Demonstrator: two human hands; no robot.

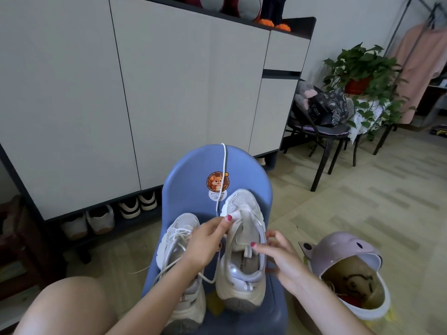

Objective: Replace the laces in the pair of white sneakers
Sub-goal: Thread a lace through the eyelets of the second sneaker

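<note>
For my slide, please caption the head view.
Left hand pinches a white lace; right hand holds the right sneaker.

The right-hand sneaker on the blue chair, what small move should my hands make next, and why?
Probably draw the white lace on through: the left hand pinches it at the right sneaker, whose eyelets look mostly unlaced, while the right hand steadies its collar. The left sneaker looks laced.

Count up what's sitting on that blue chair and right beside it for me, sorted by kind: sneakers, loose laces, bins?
White sneakers on the blue chair: 2, the left sneaker and the right sneaker
Loose white lace draped over the chair back: 1
Pink bin on the floor beside the chair: 1
Total: 4
</note>
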